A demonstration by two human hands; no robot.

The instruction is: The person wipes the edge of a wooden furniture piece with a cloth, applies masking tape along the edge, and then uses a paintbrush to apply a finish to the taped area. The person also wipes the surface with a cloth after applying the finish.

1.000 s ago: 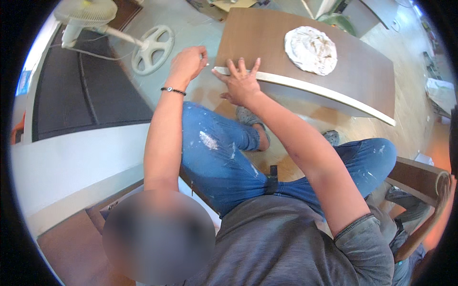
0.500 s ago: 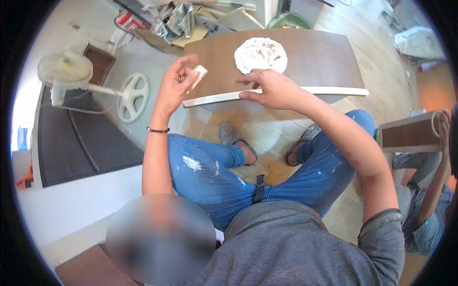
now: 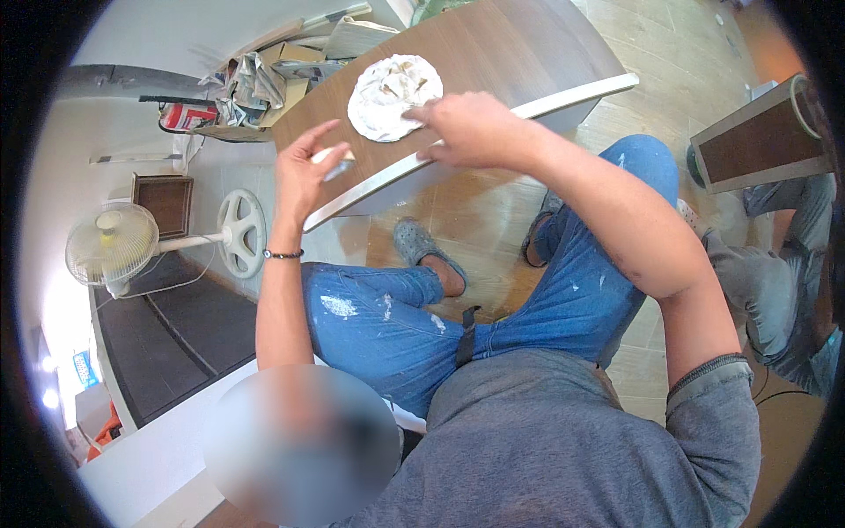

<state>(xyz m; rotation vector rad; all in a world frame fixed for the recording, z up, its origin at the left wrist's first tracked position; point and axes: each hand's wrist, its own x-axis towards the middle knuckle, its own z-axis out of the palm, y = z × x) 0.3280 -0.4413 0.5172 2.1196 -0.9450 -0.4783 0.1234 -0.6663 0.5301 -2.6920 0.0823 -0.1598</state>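
Note:
My left hand is raised at the left end of a brown wood-grain panel. Its thumb presses on a small pale block, mostly hidden in the hand, while its other fingers are bent and apart. My right hand hovers over the panel's white front edge. Its thumb and index finger are apart, with nothing visible between them. The index fingertip comes close to a round, crumpled white mass with brownish marks, lying on the panel; whether they touch I cannot tell.
On the left stands a white fan beside a dark flat panel. Crumpled newspaper and cardboard are piled behind the work panel. At the right, another person has a brown framed board.
The view has turned, so the panel now slants up to the right. My left hand's fingers have spread, and less of the block shows. My right hand stays near the panel's edge.

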